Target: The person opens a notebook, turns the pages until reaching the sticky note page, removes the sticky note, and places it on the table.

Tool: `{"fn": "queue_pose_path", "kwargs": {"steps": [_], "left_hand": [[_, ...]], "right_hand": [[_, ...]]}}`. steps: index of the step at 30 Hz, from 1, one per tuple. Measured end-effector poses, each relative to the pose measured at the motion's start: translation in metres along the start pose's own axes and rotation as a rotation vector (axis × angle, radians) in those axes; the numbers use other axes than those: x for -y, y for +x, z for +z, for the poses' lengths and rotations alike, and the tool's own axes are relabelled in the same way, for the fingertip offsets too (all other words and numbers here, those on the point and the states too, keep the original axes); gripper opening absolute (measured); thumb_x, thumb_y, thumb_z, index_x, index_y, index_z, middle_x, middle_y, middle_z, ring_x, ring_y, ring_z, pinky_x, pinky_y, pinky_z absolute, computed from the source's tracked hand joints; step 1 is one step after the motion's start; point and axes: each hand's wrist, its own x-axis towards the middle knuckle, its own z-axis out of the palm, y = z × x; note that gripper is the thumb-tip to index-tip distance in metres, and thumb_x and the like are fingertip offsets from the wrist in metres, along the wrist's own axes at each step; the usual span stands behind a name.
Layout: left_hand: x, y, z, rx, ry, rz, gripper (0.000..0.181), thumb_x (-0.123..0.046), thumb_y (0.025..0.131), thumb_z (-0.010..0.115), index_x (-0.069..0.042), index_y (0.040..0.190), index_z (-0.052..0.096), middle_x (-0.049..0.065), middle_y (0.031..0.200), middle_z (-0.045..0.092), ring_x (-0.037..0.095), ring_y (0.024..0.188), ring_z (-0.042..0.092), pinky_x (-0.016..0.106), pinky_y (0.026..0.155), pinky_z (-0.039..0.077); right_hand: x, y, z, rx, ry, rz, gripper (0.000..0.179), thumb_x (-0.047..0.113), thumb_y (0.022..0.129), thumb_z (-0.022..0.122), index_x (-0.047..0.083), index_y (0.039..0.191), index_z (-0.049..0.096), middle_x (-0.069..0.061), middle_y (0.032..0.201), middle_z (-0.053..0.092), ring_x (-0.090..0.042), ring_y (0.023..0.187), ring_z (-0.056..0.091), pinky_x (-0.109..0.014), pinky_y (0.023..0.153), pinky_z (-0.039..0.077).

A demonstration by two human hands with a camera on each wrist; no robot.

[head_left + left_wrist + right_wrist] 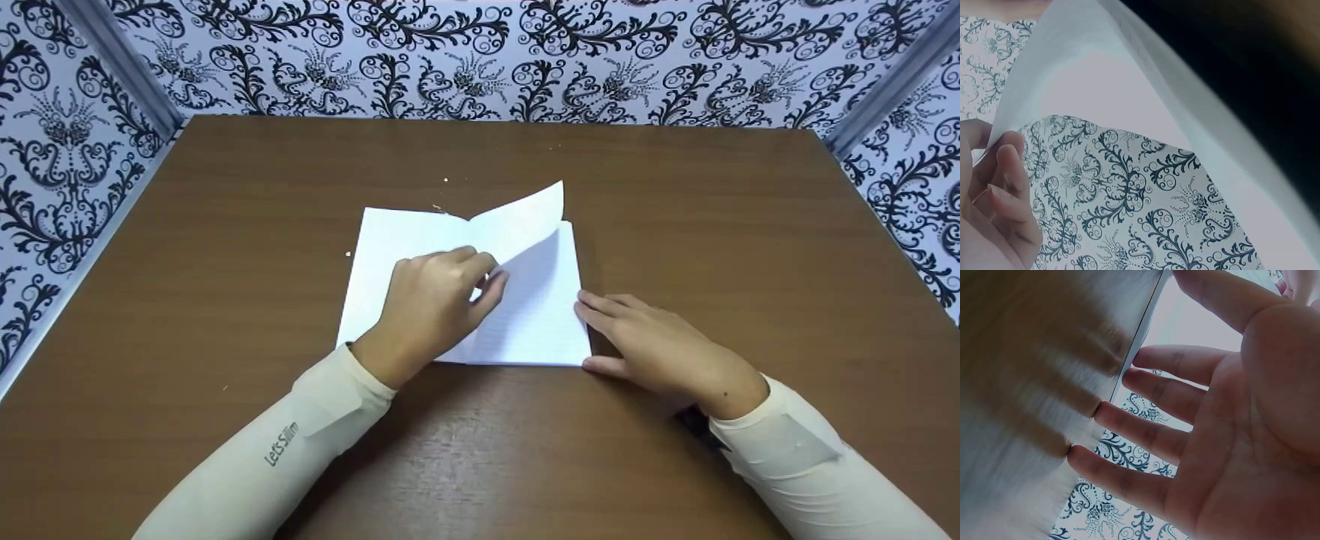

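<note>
A notebook with white pages lies spread on the table, faint ruled lines on its right side. My left hand is over the middle of it and pinches the edge of one page, which stands lifted and curved above the right side. The left wrist view shows that page between thumb and fingertips of the left hand. My right hand rests at the notebook's right edge with its fingers spread. In the right wrist view the fingers are nearly straight, some tips at the notebook's edge, others on the table.
The brown wooden table extends around the notebook on all sides. A few small pale crumbs lie beyond and left of the notebook. Walls with black scroll-patterned paper border the table at the back and sides.
</note>
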Motion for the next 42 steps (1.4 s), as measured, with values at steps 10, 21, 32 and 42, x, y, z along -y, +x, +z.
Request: {"fn": "queue_pose_path", "kwargs": {"steps": [10, 21, 32, 42], "left_hand": [[0.010, 0.001, -0.006, -0.016, 0.050, -0.049, 0.025, -0.022, 0.092, 0.065, -0.015, 0.067, 0.062, -0.005, 0.059, 0.056, 0.010, 0.045, 0.047, 0.031, 0.039, 0.037], [0.028, -0.011, -0.020, -0.037, 0.115, -0.071, 0.033, -0.020, 0.093, 0.060, -0.014, 0.062, 0.052, -0.003, 0.056, 0.048, 0.015, 0.042, 0.044, 0.033, 0.038, 0.031], [0.039, -0.023, -0.028, -0.015, 0.172, -0.089, 0.034, -0.021, 0.091, 0.062, -0.013, 0.059, 0.052, 0.000, 0.054, 0.048, 0.018, 0.039, 0.040, 0.032, 0.037, 0.027], [0.048, -0.037, -0.037, 0.052, 0.209, -0.094, 0.030, -0.017, 0.086, 0.064, -0.012, 0.059, 0.054, 0.001, 0.053, 0.049, 0.016, 0.041, 0.034, 0.030, 0.038, 0.022]], "right_hand": [[0.000, 0.001, 0.000, 0.018, 0.012, 0.014, 0.071, 0.038, 0.093, 0.068, 0.002, 0.149, 0.044, -0.014, 0.157, 0.042, -0.037, 0.139, 0.045, -0.056, 0.104, 0.045], [-0.001, 0.001, -0.001, 0.038, 0.022, -0.002, 0.069, 0.037, 0.095, 0.067, 0.003, 0.150, 0.043, -0.015, 0.158, 0.040, -0.039, 0.139, 0.044, -0.057, 0.104, 0.044], [-0.001, 0.001, -0.001, 0.040, 0.027, 0.008, 0.070, 0.037, 0.095, 0.066, 0.003, 0.150, 0.042, -0.014, 0.158, 0.040, -0.038, 0.140, 0.043, -0.057, 0.105, 0.044], [-0.001, 0.000, -0.001, 0.042, 0.023, 0.011, 0.069, 0.037, 0.095, 0.066, 0.003, 0.150, 0.042, -0.014, 0.158, 0.040, -0.039, 0.140, 0.043, -0.057, 0.105, 0.043]]}}
